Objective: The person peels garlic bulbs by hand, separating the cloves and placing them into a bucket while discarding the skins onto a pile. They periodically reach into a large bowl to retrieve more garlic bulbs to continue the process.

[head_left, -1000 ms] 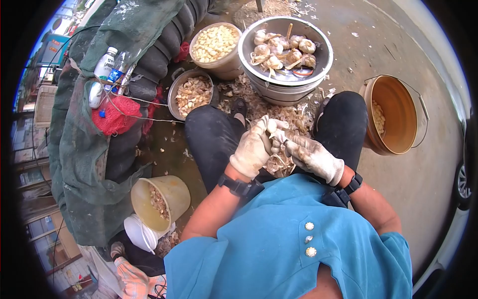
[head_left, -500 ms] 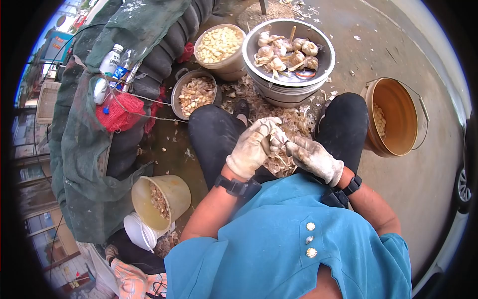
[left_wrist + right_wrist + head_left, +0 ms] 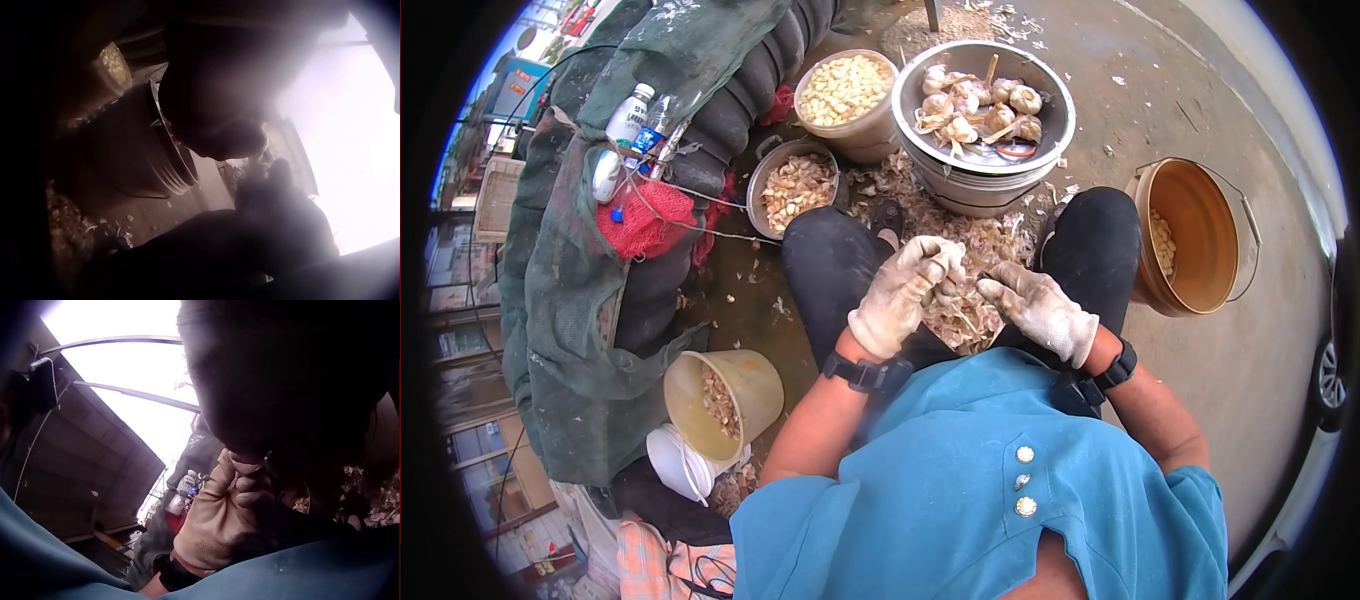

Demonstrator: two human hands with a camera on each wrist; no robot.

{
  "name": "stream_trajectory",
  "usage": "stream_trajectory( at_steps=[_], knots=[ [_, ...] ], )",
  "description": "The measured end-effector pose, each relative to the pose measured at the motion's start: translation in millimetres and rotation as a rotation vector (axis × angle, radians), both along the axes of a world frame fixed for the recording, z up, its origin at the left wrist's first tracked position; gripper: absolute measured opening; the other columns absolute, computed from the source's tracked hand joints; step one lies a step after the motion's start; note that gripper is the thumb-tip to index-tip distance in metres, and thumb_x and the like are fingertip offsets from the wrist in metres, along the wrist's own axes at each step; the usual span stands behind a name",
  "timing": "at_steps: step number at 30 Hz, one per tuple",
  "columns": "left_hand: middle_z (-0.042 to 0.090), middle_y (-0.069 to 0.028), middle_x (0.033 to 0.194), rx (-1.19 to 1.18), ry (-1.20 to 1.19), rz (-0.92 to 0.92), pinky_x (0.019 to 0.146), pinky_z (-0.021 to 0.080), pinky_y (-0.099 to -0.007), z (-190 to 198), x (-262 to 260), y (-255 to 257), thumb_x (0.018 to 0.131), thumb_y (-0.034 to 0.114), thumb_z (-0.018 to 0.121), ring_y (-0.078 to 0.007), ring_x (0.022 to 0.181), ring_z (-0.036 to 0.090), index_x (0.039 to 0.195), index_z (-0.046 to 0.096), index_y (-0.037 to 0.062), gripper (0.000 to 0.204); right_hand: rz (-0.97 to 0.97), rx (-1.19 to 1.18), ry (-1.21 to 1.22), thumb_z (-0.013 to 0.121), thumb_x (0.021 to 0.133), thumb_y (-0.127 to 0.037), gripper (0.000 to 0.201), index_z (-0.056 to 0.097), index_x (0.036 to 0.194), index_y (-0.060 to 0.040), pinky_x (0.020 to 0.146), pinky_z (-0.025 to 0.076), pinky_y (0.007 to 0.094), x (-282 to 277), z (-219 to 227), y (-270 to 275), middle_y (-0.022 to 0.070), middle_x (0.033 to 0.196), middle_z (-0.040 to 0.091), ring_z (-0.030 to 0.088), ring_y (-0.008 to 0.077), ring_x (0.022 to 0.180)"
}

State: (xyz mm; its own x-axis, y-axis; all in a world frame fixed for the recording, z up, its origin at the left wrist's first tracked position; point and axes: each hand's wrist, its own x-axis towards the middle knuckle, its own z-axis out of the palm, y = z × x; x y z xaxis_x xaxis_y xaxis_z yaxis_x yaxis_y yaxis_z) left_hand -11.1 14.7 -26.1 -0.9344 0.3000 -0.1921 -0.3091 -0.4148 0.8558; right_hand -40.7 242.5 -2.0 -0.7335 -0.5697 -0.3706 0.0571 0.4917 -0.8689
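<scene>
Both hands wear soiled white gloves and meet low between the knees. My left hand (image 3: 905, 295) has its fingers curled in, pinching a small pale garlic piece that the glove mostly covers. In the right wrist view this left hand (image 3: 215, 519) shows its bent fingers and thumb together. My right hand (image 3: 1040, 310) is a short gap away, its darkened fingertips pointing at the left hand; I cannot tell whether it holds anything. Below them lies a heap of garlic skins (image 3: 965, 325). Whole garlic bulbs (image 3: 960, 128) fill a metal basin (image 3: 1055, 150) ahead. The left wrist view is mostly dark.
Peeled cloves (image 3: 845, 88) fill a tub at the back; a pot (image 3: 760, 215) of unpeeled cloves stands nearer. An orange-brown bucket (image 3: 1210, 225) with some cloves is at right. A tilted yellowish bucket (image 3: 755, 395) sits at left, by netting-covered ribbed hose (image 3: 750, 90).
The hands were together over a garlic piece and have now drawn slightly apart. My left hand has shifted a little left, and its fingers are more curled.
</scene>
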Motion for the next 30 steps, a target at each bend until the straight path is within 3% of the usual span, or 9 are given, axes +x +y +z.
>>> stream_trajectory(
  at_steps=[7, 10, 12, 15, 19, 21, 25, 27, 30],
  knots=[
    [0.062, -0.0039, 0.108, -0.04, -0.101, 0.041, 0.083, 0.047, -0.0248, 16, -1, 2, 0.089, 0.009, 0.061, -0.0109, 0.093, 0.059, 0.121, 0.059, -0.0025, 0.034, 0.033, 0.134, 0.1, 0.052, 0.098, -0.029, 0.034, 0.054, 0.119, -0.0021, 0.083, 0.049, 0.0446, -5, 23, -7, 0.0237, 0.104, 0.063, 0.061, 0.0406, 0.099],
    [0.062, -0.0035, 0.106, -0.28, -0.047, -0.009, 0.082, 0.048, -0.0262, 22, 0, 2, 0.089, 0.01, 0.064, -0.0109, 0.092, 0.059, 0.119, 0.061, 0.0001, 0.032, 0.051, 0.131, 0.175, 0.052, 0.098, -0.031, 0.033, 0.053, 0.115, -0.0026, 0.081, 0.049, 0.0464, -4, 22, -8, 0.0237, 0.099, 0.063, 0.061, 0.0414, 0.096],
    [0.063, -0.0044, 0.102, -0.544, 0.162, -0.043, 0.081, 0.048, -0.0276, 27, 1, 3, 0.089, 0.01, 0.064, -0.0129, 0.091, 0.059, 0.118, 0.063, 0.0035, 0.03, 0.077, 0.14, 0.209, 0.052, 0.098, -0.032, 0.032, 0.053, 0.113, -0.0028, 0.079, 0.049, 0.0473, -4, 24, -8, 0.0236, 0.097, 0.063, 0.061, 0.0417, 0.094],
    [0.063, -0.0063, 0.101, -0.713, 0.397, -0.059, 0.08, 0.048, -0.0285, 20, 0, 0, 0.089, 0.011, 0.065, -0.0155, 0.091, 0.06, 0.118, 0.063, 0.006, 0.029, 0.111, 0.151, 0.217, 0.051, 0.098, -0.033, 0.031, 0.053, 0.109, -0.0035, 0.077, 0.048, 0.0485, -4, 24, -9, 0.0233, 0.09, 0.063, 0.061, 0.0422, 0.09],
    [0.063, -0.0071, 0.103, -0.809, 0.339, -0.111, 0.082, 0.048, -0.0288, 20, -1, 0, 0.088, 0.009, 0.066, -0.0183, 0.094, 0.06, 0.117, 0.063, 0.0058, 0.029, 0.174, 0.236, 0.183, 0.053, 0.098, -0.033, 0.032, 0.055, 0.112, -0.0046, 0.074, 0.049, 0.0471, -5, 15, -8, 0.0235, 0.087, 0.063, 0.062, 0.0423, 0.086],
    [0.062, -0.0087, 0.106, -0.992, 0.635, -0.138, 0.084, 0.049, -0.0295, 15, -1, -2, 0.088, 0.008, 0.066, -0.0195, 0.097, 0.061, 0.117, 0.063, 0.006, 0.029, 0.185, 0.252, 0.206, 0.056, 0.097, -0.031, 0.032, 0.056, 0.116, -0.0051, 0.071, 0.05, 0.0456, -4, 11, -8, 0.0235, 0.087, 0.064, 0.061, 0.0424, 0.084],
    [0.061, -0.0093, 0.109, -0.96, 0.637, -0.213, 0.086, 0.048, -0.0298, 20, -3, -6, 0.087, 0.005, 0.065, -0.0194, 0.101, 0.06, 0.117, 0.063, 0.0048, 0.03, 0.228, 0.169, 0.185, 0.046, 0.1, -0.036, 0.035, 0.055, 0.111, -0.0034, 0.077, 0.048, 0.0494, -4, 8, -5, 0.0239, 0.087, 0.063, 0.062, 0.0425, 0.087],
    [0.061, -0.0089, 0.112, -0.619, 0.17, -0.276, 0.088, 0.048, -0.0295, 28, -4, -5, 0.089, 0.009, 0.064, -0.0183, 0.105, 0.06, 0.117, 0.062, 0.002, 0.029, 0.237, 0.112, 0.207, 0.046, 0.101, -0.034, 0.034, 0.056, 0.11, -0.0029, 0.077, 0.048, 0.0494, -5, 12, -4, 0.0236, 0.088, 0.063, 0.061, 0.0425, 0.087],
    [0.061, -0.0075, 0.114, -0.61, 0.274, -0.352, 0.089, 0.048, -0.0282, 33, -7, -9, 0.091, 0.014, 0.064, -0.0169, 0.105, 0.06, 0.117, 0.061, -0.0017, 0.031, 0.286, 0.161, 0.113, 0.045, 0.101, -0.032, 0.035, 0.057, 0.114, -0.0017, 0.082, 0.049, 0.0468, -8, 17, -4, 0.023, 0.097, 0.065, 0.062, 0.0411, 0.093]
  ],
)
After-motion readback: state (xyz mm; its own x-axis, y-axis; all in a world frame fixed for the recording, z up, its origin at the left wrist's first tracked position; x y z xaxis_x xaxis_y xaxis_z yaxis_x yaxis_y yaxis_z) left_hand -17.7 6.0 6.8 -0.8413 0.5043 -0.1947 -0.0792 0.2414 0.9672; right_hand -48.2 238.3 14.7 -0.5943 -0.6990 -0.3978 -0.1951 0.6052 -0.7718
